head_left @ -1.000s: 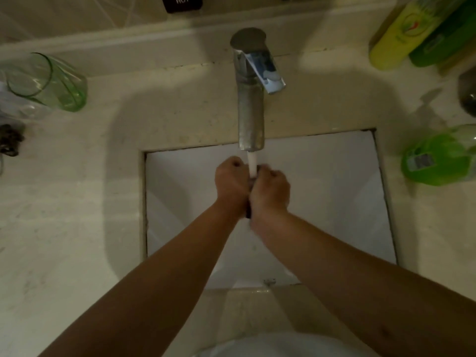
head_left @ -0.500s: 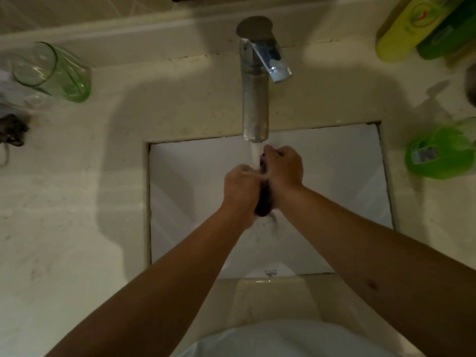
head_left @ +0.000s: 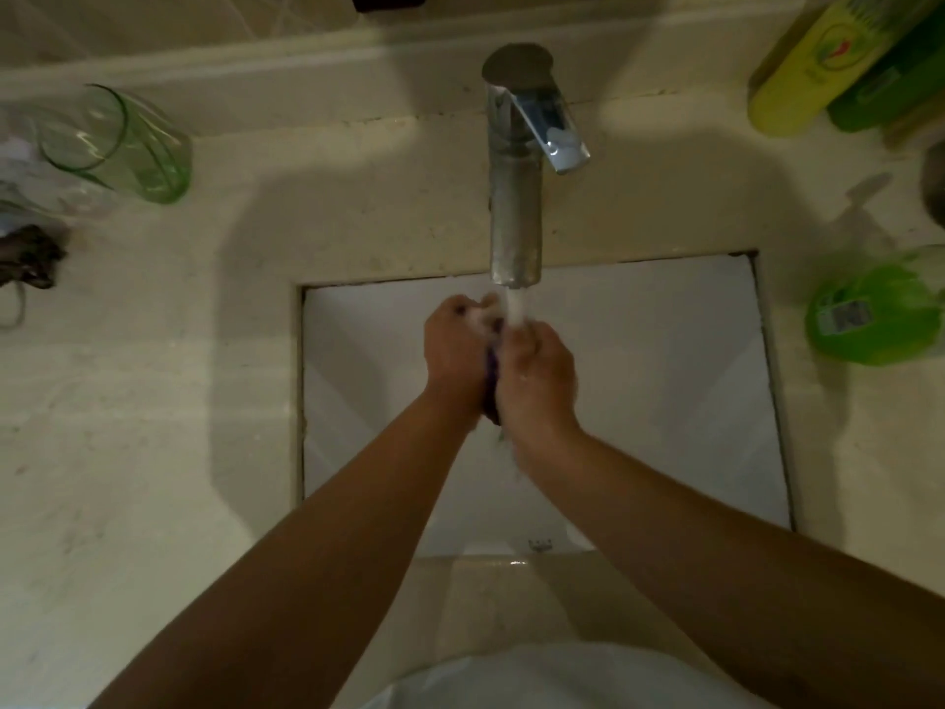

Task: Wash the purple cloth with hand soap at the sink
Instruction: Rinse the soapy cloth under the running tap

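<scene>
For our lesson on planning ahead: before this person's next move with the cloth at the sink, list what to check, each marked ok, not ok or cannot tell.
1. Water runs from the tap: ok.
2. Purple cloth pressed between left hand and right hand: ok.
3. Hands over the sink, not the counter: ok.
4. Lather on the cloth: ok, pale foam by the left thumb.
5. Soap fully rinsed out: cannot tell, cloth mostly hidden.
6. Green soap bottle near the right hand: ok.
</scene>
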